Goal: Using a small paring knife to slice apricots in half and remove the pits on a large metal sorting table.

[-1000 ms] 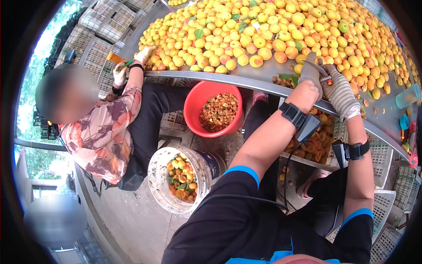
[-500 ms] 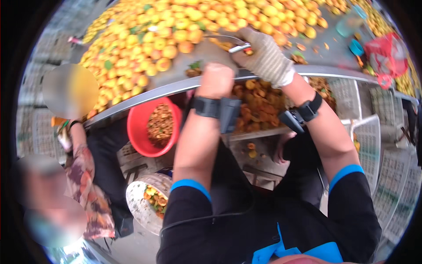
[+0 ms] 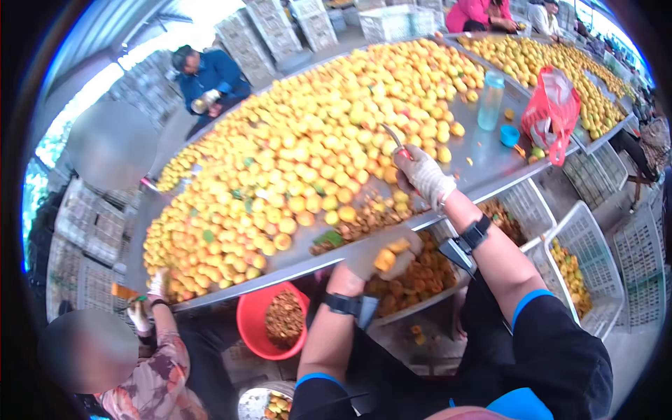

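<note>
My right hand (image 3: 425,175), in a pale knitted glove, is closed on a small knife (image 3: 393,137) with a thin curved blade, held above the metal table. The blade points up and away over the heap of yellow-orange apricots (image 3: 308,133). My left hand (image 3: 364,260), gloved and blurred by motion, is past the table's near edge, over a crate of cut apricots (image 3: 428,269). Orange apricot halves (image 3: 386,259) show at its fingers. Beside that edge, on the table, lies a strip of brownish scraps (image 3: 367,217) with a green leaf (image 3: 329,239).
A red bucket (image 3: 252,329) of pits stands below the table, left of my arm. A bottle (image 3: 491,101), a blue cup (image 3: 509,134) and a red bag (image 3: 553,112) are at right. White crates (image 3: 581,259) flank me; co-workers sit at left (image 3: 143,371) and across (image 3: 210,78).
My view has tilted up, showing more of the table. My hands, together over the table before, are now apart: the left has come back over the crate with apricot halves; the right keeps the knife.
</note>
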Demonstrator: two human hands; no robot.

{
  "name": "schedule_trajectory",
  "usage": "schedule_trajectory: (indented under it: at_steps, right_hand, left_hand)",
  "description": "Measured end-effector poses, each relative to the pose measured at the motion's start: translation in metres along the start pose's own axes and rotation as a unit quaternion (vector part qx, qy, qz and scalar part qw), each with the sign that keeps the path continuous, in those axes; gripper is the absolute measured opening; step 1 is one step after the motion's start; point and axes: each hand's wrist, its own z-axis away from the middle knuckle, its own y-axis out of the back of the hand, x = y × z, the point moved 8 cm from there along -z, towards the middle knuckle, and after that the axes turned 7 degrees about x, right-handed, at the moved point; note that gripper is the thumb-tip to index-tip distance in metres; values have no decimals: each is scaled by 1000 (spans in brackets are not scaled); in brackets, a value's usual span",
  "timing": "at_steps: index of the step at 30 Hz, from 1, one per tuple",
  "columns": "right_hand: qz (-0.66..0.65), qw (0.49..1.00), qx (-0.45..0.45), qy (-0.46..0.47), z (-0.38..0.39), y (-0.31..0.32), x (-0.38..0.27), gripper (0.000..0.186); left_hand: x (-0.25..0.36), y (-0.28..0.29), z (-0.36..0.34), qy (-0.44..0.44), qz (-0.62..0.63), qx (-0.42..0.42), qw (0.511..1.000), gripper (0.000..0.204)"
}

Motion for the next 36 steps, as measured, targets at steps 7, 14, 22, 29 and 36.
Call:
schedule_trajectory:
  at_steps: [7,14,22,29,36]
  right_hand:
    - [-52,990,-120,50,21,-66,-136,20]
    - [-162,968,-121,149,30,-92,-270,24]
    - [109,993,-3,-52,11,-25,-27,26]
    - [-3,1000,15,3,-39,21,22,29]
    - [451,885,27,107,-33,-11,10,49]
  left_hand:
    - [-93,-32,-34,126,-325,-85,934,26]
    - [-119,-19,-74,-22,-613,-203,763,27]
    - [-79,1,-40,44,-634,-3,772,48]
    - [-64,8,-39,16,-575,4,818,51]
    - [-19,-17,-27,12,-353,-63,933,43]
